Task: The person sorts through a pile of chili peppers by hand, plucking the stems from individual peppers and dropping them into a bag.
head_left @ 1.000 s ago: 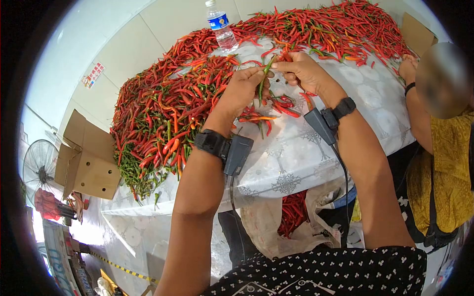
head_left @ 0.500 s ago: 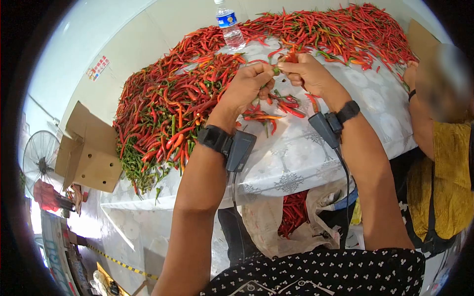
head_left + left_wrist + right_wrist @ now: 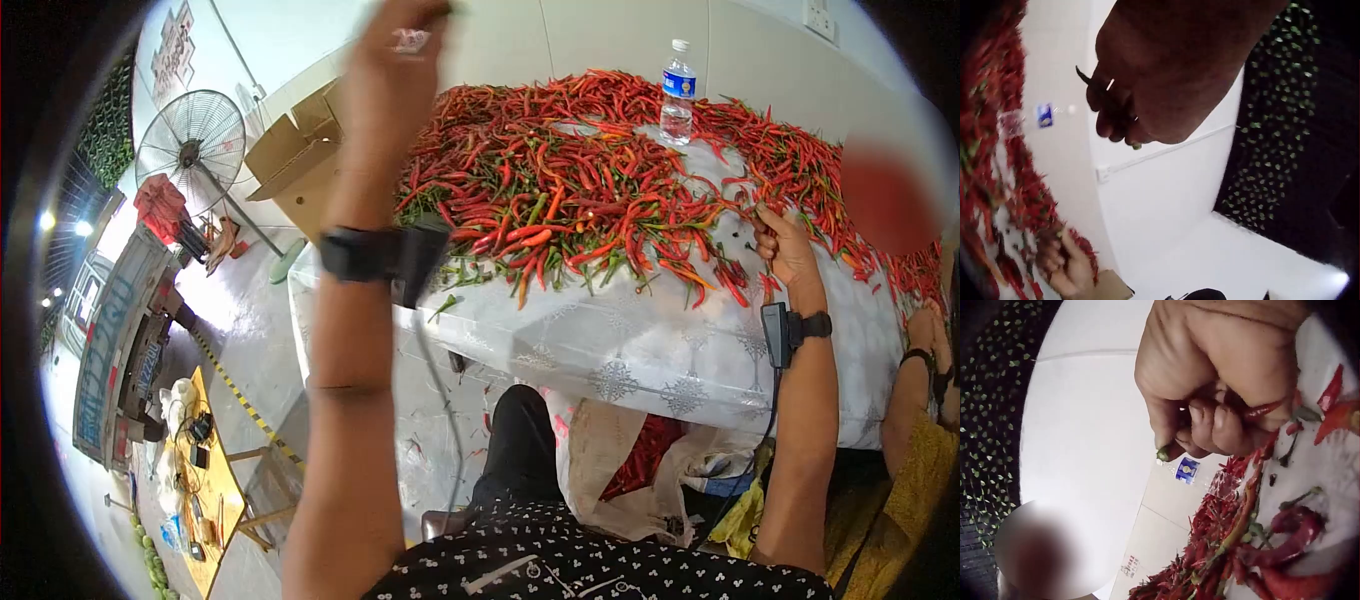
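Note:
A big heap of red and green chili peppers (image 3: 560, 190) covers the white patterned tablecloth (image 3: 620, 340). My left hand (image 3: 400, 40) is raised high above the table's left end, away from the heap. Its fingers (image 3: 1122, 112) are curled around a thin dark chili whose green tip (image 3: 1137, 146) pokes out below. My right hand (image 3: 782, 245) rests at the near edge of the heap, fingers (image 3: 1210, 419) curled around a red chili (image 3: 1266, 409), with a green stem end (image 3: 1163, 454) showing at the fingertips.
A water bottle (image 3: 678, 92) stands at the back of the heap. A cardboard box (image 3: 300, 150) and a standing fan (image 3: 190, 140) are off the table's left end. A bag of red chilies (image 3: 640, 460) hangs under the table. Another person's hand (image 3: 925, 330) works at the right.
My left hand has swung up and left, off the table, still gripping a chili. The two hands have parted. The head view has turned left; the right hand stays at the heap.

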`<state>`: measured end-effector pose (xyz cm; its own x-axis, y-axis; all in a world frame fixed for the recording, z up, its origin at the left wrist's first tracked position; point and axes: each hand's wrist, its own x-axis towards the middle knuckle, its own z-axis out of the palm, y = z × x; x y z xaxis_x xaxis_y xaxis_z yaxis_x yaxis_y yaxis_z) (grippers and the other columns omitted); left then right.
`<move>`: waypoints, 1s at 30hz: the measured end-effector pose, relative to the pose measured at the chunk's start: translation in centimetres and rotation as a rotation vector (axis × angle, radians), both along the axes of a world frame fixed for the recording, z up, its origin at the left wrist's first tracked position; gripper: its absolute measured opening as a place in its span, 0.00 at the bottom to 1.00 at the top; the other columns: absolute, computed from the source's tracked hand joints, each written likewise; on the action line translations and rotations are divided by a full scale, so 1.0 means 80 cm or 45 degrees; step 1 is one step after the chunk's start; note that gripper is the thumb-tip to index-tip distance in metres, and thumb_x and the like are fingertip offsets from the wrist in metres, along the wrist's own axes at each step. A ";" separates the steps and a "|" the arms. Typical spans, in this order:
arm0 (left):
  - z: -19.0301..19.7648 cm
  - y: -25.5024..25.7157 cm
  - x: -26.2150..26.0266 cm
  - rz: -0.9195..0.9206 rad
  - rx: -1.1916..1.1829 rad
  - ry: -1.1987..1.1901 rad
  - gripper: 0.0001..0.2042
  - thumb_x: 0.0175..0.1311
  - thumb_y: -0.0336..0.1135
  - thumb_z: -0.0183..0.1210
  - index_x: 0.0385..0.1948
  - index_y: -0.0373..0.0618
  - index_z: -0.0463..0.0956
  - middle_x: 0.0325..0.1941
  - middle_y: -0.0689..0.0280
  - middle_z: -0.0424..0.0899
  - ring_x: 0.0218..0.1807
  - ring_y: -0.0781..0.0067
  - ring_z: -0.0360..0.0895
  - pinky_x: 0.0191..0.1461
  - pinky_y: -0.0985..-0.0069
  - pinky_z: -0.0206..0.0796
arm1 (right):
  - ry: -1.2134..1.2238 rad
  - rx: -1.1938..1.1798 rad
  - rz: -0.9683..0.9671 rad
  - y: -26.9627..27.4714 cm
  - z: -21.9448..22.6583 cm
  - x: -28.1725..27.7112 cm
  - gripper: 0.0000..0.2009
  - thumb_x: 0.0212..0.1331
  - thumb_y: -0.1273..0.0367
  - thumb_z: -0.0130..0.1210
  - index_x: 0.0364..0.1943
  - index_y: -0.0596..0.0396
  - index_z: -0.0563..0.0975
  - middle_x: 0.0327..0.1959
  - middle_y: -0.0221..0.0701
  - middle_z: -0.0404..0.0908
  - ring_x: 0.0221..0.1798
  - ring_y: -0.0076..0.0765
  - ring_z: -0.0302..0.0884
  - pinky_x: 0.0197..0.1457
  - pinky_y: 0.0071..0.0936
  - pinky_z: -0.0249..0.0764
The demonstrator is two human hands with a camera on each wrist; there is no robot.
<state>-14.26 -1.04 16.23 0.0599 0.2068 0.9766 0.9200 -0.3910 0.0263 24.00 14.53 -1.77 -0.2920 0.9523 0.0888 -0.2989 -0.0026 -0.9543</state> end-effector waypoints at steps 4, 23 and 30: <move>0.049 -0.030 -0.159 0.939 0.134 0.222 0.11 0.54 0.36 0.55 0.40 0.52 0.76 0.46 0.60 0.75 0.46 0.63 0.74 0.50 0.69 0.64 | -0.073 0.041 -0.011 -0.001 -0.003 0.000 0.07 0.52 0.66 0.57 0.29 0.53 0.73 0.20 0.22 0.68 0.15 0.12 0.55 0.13 0.12 0.49; -0.198 0.110 0.278 -0.711 -1.217 0.940 0.08 0.47 0.30 0.56 0.30 0.42 0.76 0.34 0.56 0.76 0.39 0.55 0.73 0.42 0.65 0.65 | 0.111 0.014 -0.133 0.005 0.005 0.041 0.05 0.51 0.69 0.57 0.29 0.53 0.74 0.18 0.20 0.68 0.14 0.12 0.54 0.14 0.14 0.46; -0.205 0.135 0.266 -0.749 -1.115 0.589 0.08 0.54 0.34 0.53 0.25 0.39 0.73 0.24 0.58 0.74 0.26 0.64 0.72 0.33 0.71 0.64 | 0.085 0.039 -0.066 0.000 0.014 0.040 0.06 0.52 0.68 0.57 0.29 0.53 0.73 0.20 0.21 0.67 0.15 0.12 0.54 0.14 0.13 0.47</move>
<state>7.04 9.79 -0.21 0.6870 0.6243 0.3718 0.5935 -0.7773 0.2085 27.17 14.52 -0.63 -0.2345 0.9626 0.1360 -0.3611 0.0436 -0.9315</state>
